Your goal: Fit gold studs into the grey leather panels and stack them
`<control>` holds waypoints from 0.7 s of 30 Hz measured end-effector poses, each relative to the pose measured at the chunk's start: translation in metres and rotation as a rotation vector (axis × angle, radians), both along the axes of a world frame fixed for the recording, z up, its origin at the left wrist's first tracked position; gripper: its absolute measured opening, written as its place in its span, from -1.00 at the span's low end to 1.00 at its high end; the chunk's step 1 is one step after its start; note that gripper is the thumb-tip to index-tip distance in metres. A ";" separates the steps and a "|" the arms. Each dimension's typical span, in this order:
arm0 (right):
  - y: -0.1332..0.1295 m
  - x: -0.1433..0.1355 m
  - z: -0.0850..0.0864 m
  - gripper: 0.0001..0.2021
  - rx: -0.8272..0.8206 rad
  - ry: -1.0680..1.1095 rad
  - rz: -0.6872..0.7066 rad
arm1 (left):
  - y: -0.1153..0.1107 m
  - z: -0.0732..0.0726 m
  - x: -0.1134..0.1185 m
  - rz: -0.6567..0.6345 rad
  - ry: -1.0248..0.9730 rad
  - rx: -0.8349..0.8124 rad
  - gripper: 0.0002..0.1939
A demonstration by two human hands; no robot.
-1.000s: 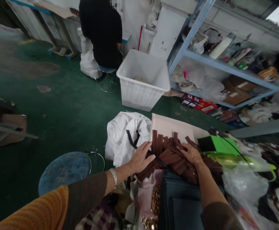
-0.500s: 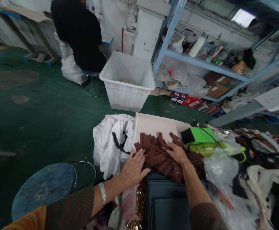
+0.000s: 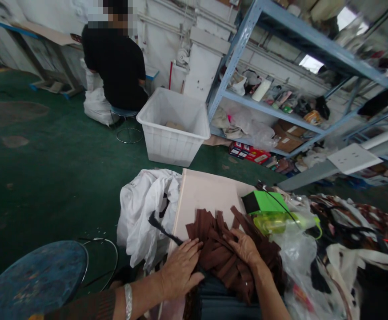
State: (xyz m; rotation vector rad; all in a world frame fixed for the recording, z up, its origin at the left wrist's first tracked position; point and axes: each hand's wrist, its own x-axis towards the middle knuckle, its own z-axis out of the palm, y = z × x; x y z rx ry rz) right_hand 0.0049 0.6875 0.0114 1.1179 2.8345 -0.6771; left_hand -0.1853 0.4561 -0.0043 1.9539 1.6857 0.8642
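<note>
A heap of brown fabric strips [image 3: 220, 253] lies partly on a pale board [image 3: 207, 191] and partly over a stack of dark blue folded pieces [image 3: 227, 306]. My left hand [image 3: 182, 266], with a silver bracelet on the wrist, rests flat at the heap's left edge, fingers extended. On the right side of the strips lies my right hand [image 3: 243, 246], its thumb and fingers apart, touching the top of the heap. A black strap [image 3: 162, 229] runs from a white sack [image 3: 140, 209] toward my left hand.
Right of the strips are a green box [image 3: 269, 202], a yellow-green bottle [image 3: 274, 222] and clear plastic bags [image 3: 297, 253]. A blue stool [image 3: 37, 280] stands at lower left. Beyond are a white bin [image 3: 174, 142], a seated person in black [image 3: 117, 66] and blue shelving [image 3: 267, 104].
The view has tilted up, so the heap and both hands appear lower in the picture. Both hands remain on the strips, in nearly the same pose.
</note>
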 end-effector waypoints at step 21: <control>0.043 -0.015 -0.008 -0.59 0.321 -0.118 -0.218 | 0.036 -0.010 -0.033 0.248 -0.164 -0.105 -0.39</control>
